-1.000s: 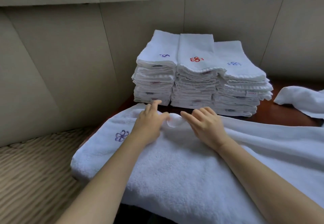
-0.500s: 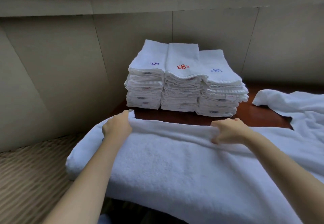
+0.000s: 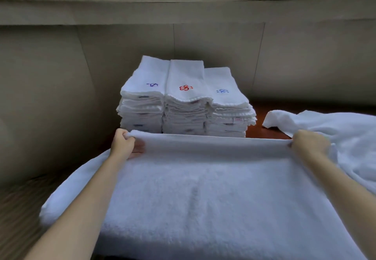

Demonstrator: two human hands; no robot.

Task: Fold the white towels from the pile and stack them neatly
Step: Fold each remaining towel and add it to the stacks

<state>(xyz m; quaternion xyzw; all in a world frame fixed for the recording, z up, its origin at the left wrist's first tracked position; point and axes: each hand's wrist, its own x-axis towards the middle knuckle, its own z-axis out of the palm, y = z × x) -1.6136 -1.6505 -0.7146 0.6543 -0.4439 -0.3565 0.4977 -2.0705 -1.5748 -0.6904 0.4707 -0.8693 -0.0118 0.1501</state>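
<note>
White terry towel (image 3: 213, 188) lies spread in front of the folded towel stacks (image 3: 186, 105), its far edge lifted taut between two hands. Left hand (image 3: 124, 144) pinches the edge's left corner; right hand (image 3: 309, 143) grips the right corner. Both are closed on the cloth, set wide apart. Loose unfolded towels (image 3: 335, 129) lie right of the stacks on the reddish-brown table (image 3: 262, 110).

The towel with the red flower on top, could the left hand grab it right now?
Probably not yet: the left hand is shut on the big towel, though nothing blocks the red-flower towel behind.
</note>
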